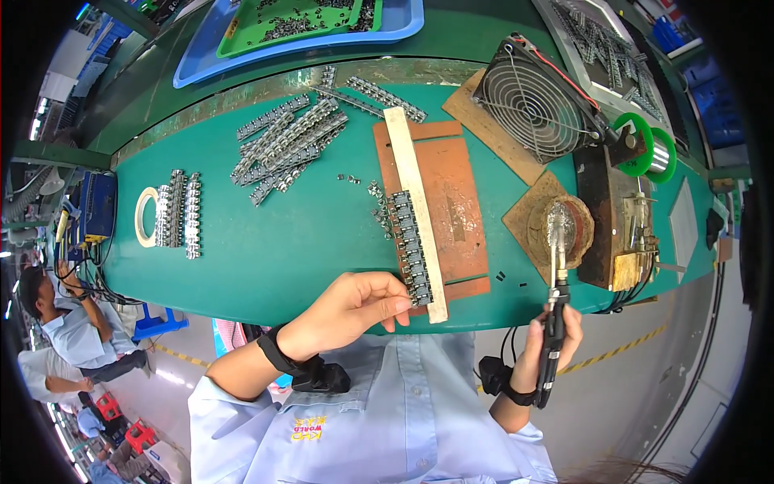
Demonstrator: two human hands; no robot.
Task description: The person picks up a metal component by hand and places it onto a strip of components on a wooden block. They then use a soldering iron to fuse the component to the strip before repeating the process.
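My left hand (345,310) is closed in a pinch at the near end of a strip of small black and metal parts (409,246). That strip lies along the left side of a pale wooden bar (415,181), which rests on a reddish-brown board (459,218). Small loose metal parts (379,211) are scattered beside the strip. My right hand (530,355) grips the black handle of a soldering iron (551,343). Its metal end points away from me and reaches over a round brown dish (586,230) with silvery residue inside.
Metal strips lie piled (290,141) at the far left, others beside a tape roll (146,218). A fan (536,101), a green-flanged solder spool (637,145) and a metal block (601,218) occupy the right. Blue tray (298,60) stands behind; a person (76,315) sits left.
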